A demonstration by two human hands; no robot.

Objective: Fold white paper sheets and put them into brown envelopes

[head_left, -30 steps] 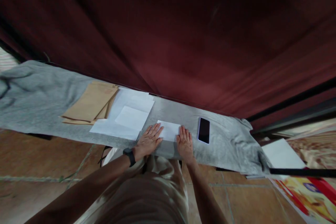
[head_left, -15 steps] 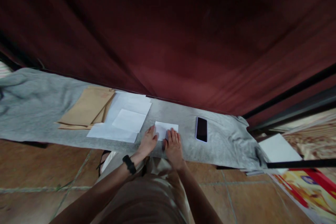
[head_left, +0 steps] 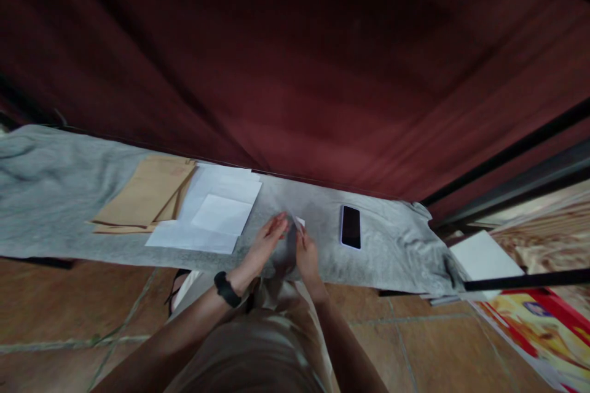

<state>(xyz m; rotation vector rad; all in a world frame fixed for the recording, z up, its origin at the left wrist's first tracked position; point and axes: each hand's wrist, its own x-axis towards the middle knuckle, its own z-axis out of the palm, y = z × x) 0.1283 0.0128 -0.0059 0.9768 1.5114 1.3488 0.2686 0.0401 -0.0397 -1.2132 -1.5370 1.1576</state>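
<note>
A small folded white paper (head_left: 299,221) is raised off the grey cloth and turned nearly edge-on. My right hand (head_left: 307,256) pinches it between thumb and fingers. My left hand (head_left: 268,239), with a dark band on its wrist, is held just left of the paper with fingers stretched out; I cannot tell whether they touch it. Farther left lie white sheets (head_left: 184,234), with a smaller white piece (head_left: 223,214) on top.
A grey cloth (head_left: 387,245) covers the narrow surface. Brown envelopes (head_left: 142,193) are stacked at its left, and a phone (head_left: 351,227) lies right of my hands. Dark red fabric (head_left: 295,104) hangs behind. A colourful box (head_left: 544,325) stands on the floor at right.
The white paper was flat under both hands; now it is lifted and upright in my right hand. My left hand has come off it, fingers stretched.
</note>
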